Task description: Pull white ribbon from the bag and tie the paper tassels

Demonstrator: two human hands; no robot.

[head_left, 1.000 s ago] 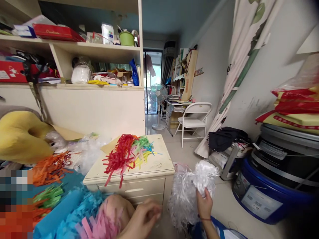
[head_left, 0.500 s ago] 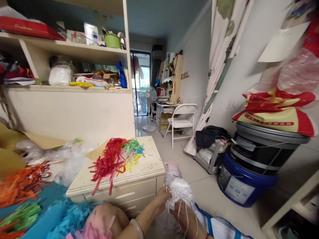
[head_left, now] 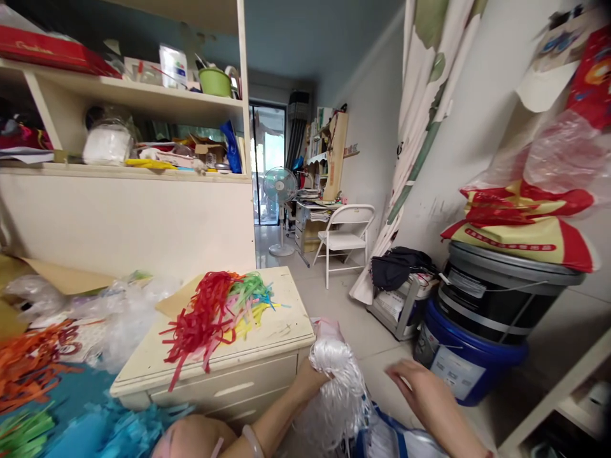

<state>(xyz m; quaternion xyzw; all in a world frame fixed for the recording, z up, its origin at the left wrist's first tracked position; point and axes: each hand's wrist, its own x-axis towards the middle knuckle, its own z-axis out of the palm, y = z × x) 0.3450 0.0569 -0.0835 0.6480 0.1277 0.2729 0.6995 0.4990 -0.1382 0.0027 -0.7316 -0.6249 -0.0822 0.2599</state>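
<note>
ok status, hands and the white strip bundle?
Left hand gripping white strip bundle at its top. Right hand open, off the bundle. Cabinet with coloured strips beside it, nothing between.

Cluttered shelves, folding chair, daylit doorway.

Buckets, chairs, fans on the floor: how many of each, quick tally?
Buckets: 2, black stacked on blue
Chairs: 1, white folding chair
Fans: 1, standing fan
Total: 4
</note>
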